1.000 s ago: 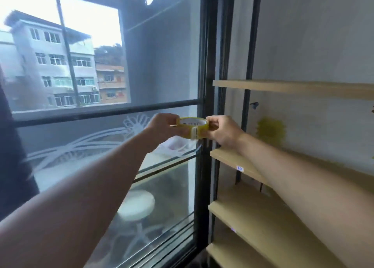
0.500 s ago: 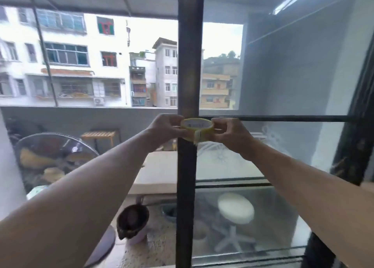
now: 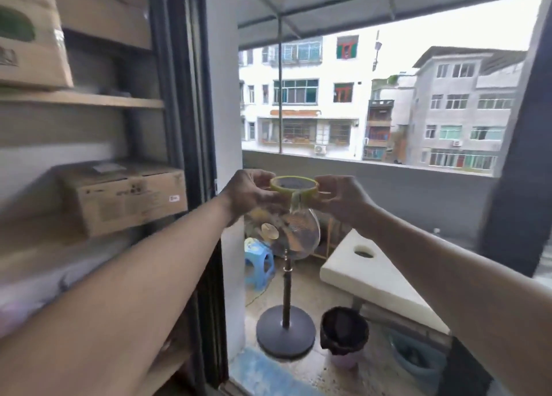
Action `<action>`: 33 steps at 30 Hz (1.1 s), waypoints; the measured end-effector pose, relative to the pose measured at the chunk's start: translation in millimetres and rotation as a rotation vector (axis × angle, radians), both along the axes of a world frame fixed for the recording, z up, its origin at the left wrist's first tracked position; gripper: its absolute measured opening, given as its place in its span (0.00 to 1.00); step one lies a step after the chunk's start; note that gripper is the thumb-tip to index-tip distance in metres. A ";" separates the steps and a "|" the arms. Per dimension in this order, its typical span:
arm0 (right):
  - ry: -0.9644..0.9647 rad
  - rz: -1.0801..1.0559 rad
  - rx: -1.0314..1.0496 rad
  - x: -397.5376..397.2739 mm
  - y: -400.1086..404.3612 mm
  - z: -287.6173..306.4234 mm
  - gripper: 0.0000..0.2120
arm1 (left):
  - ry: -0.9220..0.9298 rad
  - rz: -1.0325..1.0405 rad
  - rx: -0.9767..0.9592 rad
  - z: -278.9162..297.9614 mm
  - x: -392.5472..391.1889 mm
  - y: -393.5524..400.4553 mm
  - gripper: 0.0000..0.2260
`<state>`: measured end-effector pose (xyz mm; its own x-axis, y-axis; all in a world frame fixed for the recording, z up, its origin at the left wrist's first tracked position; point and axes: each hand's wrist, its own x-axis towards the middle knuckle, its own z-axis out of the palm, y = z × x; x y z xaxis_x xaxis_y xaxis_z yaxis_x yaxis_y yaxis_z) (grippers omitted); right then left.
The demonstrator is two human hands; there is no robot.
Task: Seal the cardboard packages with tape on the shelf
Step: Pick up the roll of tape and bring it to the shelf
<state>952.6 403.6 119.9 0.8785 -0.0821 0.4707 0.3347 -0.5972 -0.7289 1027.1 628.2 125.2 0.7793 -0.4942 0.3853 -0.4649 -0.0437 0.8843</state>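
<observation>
Right of the brown cardboard box (image 3: 124, 197): yellow-rimmed clear tape roll (image 3: 293, 188).
My left hand (image 3: 249, 193) and right hand (image 3: 340, 200) pinch its opposite edges; a loose strip hangs beneath.

A yellow-rimmed roll of clear tape (image 3: 293, 186) lies flat, its open ring facing up, with a short strip hanging from its near side. One brown cardboard box (image 3: 124, 197) sits at the middle shelf's (image 3: 35, 243) right end; another (image 3: 31, 38) stands on the shelf above, at the left
</observation>
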 end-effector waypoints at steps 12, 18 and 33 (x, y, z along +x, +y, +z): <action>0.023 0.423 -0.048 119.3 79.4 -1.8 0.06 | 0.010 0.500 -0.022 -8.2 12.6 89.2 0.39; 0.044 0.586 -0.083 134.2 136.3 -29.6 0.09 | 0.020 0.711 0.046 -31.2 -1.8 131.1 0.17; -0.062 0.790 -0.096 142.8 265.4 -13.1 0.15 | -0.017 1.026 0.021 -17.1 -41.8 237.7 0.25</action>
